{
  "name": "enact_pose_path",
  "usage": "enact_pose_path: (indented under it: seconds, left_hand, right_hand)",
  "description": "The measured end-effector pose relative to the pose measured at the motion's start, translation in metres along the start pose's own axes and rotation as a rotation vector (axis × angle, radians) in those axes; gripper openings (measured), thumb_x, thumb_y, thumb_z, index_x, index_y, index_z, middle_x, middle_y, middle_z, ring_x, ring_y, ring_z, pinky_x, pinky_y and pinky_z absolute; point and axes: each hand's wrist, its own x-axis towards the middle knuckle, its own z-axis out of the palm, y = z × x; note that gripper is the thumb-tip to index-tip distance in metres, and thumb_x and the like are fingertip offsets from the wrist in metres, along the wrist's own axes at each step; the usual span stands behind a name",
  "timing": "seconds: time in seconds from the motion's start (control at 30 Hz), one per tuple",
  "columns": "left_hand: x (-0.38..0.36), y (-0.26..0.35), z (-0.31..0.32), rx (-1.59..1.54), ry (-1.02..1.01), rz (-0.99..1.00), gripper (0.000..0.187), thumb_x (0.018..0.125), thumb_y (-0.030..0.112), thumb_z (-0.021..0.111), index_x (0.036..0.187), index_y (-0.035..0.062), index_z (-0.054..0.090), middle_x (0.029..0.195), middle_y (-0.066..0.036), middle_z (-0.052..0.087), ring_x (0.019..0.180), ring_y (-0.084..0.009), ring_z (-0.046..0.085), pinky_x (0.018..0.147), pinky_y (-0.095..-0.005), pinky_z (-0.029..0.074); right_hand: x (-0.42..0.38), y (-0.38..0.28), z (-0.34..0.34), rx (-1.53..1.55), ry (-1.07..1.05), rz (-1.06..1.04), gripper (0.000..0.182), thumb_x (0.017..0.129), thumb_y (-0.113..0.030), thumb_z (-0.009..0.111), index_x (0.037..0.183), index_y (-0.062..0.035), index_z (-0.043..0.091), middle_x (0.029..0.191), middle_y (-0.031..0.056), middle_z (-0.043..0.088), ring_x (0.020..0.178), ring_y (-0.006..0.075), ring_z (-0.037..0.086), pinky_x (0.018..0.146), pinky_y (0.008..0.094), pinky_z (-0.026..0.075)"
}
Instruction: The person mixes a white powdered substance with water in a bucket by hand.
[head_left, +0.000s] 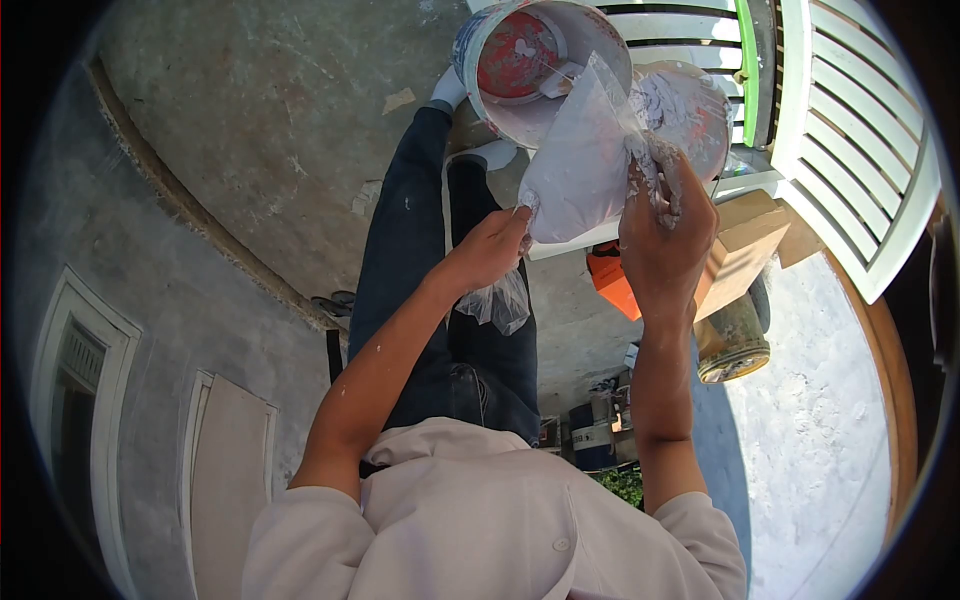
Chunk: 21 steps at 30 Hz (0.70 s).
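A clear plastic bag [580, 175] bulging with pale, thick paste hangs tilted between my hands. My left hand [492, 245] is closed on its lower left corner, and a loose, crumpled end of clear plastic [498, 303] dangles below that hand. With fingers pinched and smeared in paste, my right hand [668, 205] grips the bag's right edge. Just behind the bag stands a large bucket [480, 95], its inside coated with residue, its bottom reddish. A second paste-smeared container [690, 105] sits beyond my right hand, partly covered by it.
A white slatted bench [690, 25] supports the containers, with another white slatted panel [860, 120] to the right. Below are a cardboard box [740, 250], an orange box [612, 280] and a dirty tipped pail [733, 345]. A grey wall [130, 240] runs along the left.
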Motion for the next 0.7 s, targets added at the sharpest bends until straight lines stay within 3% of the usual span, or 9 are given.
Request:
enact_pose_path:
  seconds: [0.03,0.13,0.23,0.43,0.53,0.7]
  left_hand:
    - [0.0002,-0.0008,-0.0011,-0.020,-0.009,-0.010,0.045,0.105,0.033,0.025,0.073,0.0059,0.043,0.065,0.001,0.037,0.054,-0.0089,0.031,0.051,-0.0270,0.032]
    - [0.0007,-0.0025,-0.0047,-0.055,-0.024,-0.026,0.046,0.104,0.035,0.031,0.073,0.0041,0.045,0.067,0.001,0.040,0.057,-0.0091,0.035,0.054,-0.0270,0.035]
    - [0.0004,-0.0021,-0.0050,-0.045,-0.021,-0.025,0.046,0.104,0.035,0.031,0.073,0.0042,0.045,0.067,0.001,0.040,0.057,-0.0089,0.035,0.054,-0.0271,0.035]
    - [0.0015,-0.0020,-0.0056,-0.063,-0.024,-0.033,0.046,0.104,0.035,0.031,0.073,0.0044,0.045,0.066,0.001,0.040,0.056,-0.0088,0.035,0.053,-0.0272,0.035]
    - [0.0012,0.0012,-0.0050,-0.065,-0.021,-0.037,0.046,0.104,0.035,0.031,0.073,0.0043,0.045,0.066,0.001,0.040,0.057,-0.0090,0.035,0.053,-0.0274,0.035]
    - [0.0054,-0.0013,-0.0040,-0.020,-0.012,-0.033,0.047,0.104,0.036,0.031,0.073,0.0040,0.045,0.067,0.002,0.039,0.059,-0.0098,0.035,0.056,-0.0283,0.035]
  right_hand:
    - [0.0002,0.0005,0.0012,0.028,0.022,-0.009,0.018,0.078,0.005,0.058,0.095,0.0056,0.060,0.082,0.0194,0.063,0.070,0.0315,0.063,0.065,0.0332,0.048]
    - [0.0002,0.0002,0.0011,0.017,0.020,-0.018,0.018,0.078,0.005,0.058,0.096,0.0057,0.060,0.082,0.0194,0.063,0.071,0.0305,0.064,0.065,0.0329,0.048]
    - [0.0012,-0.0019,-0.0014,-0.048,-0.030,-0.017,0.026,0.082,0.007,0.055,0.108,0.0114,0.059,0.092,0.0154,0.067,0.079,0.0125,0.062,0.067,0.0250,0.051]
    - [0.0032,-0.0043,-0.0007,-0.068,-0.031,-0.017,0.027,0.083,0.006,0.055,0.109,0.0111,0.059,0.093,0.0163,0.067,0.080,0.0142,0.064,0.069,0.0261,0.052]
    - [0.0051,-0.0063,0.0031,0.014,0.046,-0.030,0.018,0.079,0.005,0.059,0.096,0.0056,0.061,0.083,0.0192,0.064,0.073,0.0314,0.065,0.066,0.0333,0.049]
    - [0.0070,-0.0041,0.0019,0.017,0.075,-0.054,0.018,0.078,0.005,0.059,0.096,0.0059,0.062,0.084,0.0193,0.064,0.073,0.0294,0.065,0.066,0.0332,0.049]
